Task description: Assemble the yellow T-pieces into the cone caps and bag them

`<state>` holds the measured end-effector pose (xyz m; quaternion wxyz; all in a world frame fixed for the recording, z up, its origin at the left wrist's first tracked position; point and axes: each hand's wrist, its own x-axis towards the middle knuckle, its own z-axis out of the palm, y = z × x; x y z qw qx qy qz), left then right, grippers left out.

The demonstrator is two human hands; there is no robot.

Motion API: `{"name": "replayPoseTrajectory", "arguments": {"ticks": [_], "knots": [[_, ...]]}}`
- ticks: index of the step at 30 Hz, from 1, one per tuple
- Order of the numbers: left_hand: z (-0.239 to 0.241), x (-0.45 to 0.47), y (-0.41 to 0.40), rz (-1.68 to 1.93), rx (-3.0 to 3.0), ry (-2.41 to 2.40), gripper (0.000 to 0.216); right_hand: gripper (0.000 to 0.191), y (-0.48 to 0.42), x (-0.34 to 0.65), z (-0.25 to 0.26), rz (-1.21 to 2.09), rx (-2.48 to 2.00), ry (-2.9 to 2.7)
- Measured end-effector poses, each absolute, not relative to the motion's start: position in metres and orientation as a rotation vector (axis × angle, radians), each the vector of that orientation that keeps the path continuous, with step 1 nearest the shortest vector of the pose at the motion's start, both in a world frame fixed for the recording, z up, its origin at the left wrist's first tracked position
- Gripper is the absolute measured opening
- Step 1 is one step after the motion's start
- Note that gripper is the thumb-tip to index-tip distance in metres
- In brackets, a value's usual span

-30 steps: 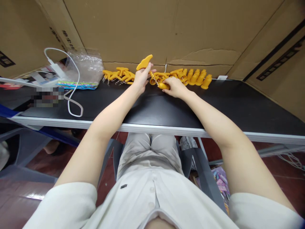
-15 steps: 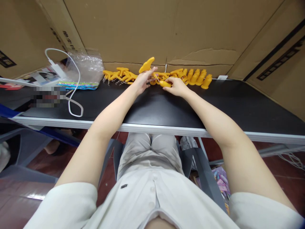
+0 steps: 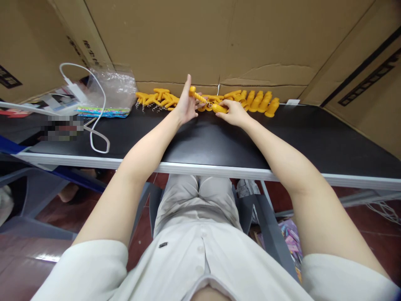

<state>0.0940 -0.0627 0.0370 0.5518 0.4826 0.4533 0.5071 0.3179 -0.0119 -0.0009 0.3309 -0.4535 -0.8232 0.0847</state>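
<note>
A corkscrew with a yellow handle [image 3: 197,95] and a metal spiral [image 3: 209,104] lies between my hands, its spiral pointing right. My left hand [image 3: 187,108] is spread with the thumb pointing up. Its palm and fingers are against the handle without being wrapped round it. My right hand [image 3: 234,113] is closed on a yellow plastic body [image 3: 219,108], which the spiral meets. Part of that body is hidden by the fingers. Behind my left wrist lies a row of yellow corkscrews [image 3: 156,98] with their spirals showing.
Several yellow bottle-shaped pieces [image 3: 260,100] stand right of my right hand. A cardboard wall [image 3: 266,37] rises behind the black tabletop [image 3: 213,144]. At left are a clear plastic bag [image 3: 112,90] and a white cable [image 3: 102,100].
The yellow handle has turned from pointing up above my left hand to lying nearly edge-on. My left thumb has risen and the fingers have spread. My right hand stays almost in place.
</note>
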Motion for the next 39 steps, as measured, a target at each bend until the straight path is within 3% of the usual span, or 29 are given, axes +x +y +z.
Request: {"name": "replayPoseTrajectory", "arguments": {"ticks": [3, 7, 9, 14, 21, 29, 34, 39], "knots": [[0.027, 0.092, -0.05, 1.191, 1.205, 1.137, 0.058, 0.037, -0.01, 0.32, -0.001, 0.184, -1.173, -2.166], [0.011, 0.096, -0.034, 1.199, 1.209, 1.236, 0.046, 0.035, -0.006, 0.323, -0.001, 0.119, -1.181, -2.194], [0.008, 0.098, -0.033, 1.223, 1.208, 1.302, 0.049, 0.035, -0.006, 0.324, 0.0, 0.107, -1.185, -2.205], [0.009, 0.094, -0.041, 1.185, 1.611, 1.418, 0.085, 0.04, -0.007, 0.323, 0.001, 0.1, -1.157, -2.221], [0.014, 0.08, -0.049, 1.03, 2.072, 1.633, 0.05, 0.043, -0.005, 0.326, 0.002, 0.071, -1.047, -2.269], [0.01, 0.07, -0.04, 0.874, 2.266, 1.722, 0.043, 0.057, -0.006, 0.328, 0.005, 0.101, -1.044, -2.313], [0.009, 0.062, -0.034, 0.754, 2.37, 1.84, 0.042, 0.07, 0.003, 0.333, 0.005, 0.424, -1.07, -2.191], [0.012, 0.063, -0.038, 0.735, 2.378, 1.869, 0.041, 0.048, -0.012, 0.335, 0.017, 0.807, -1.123, -1.959]]}}
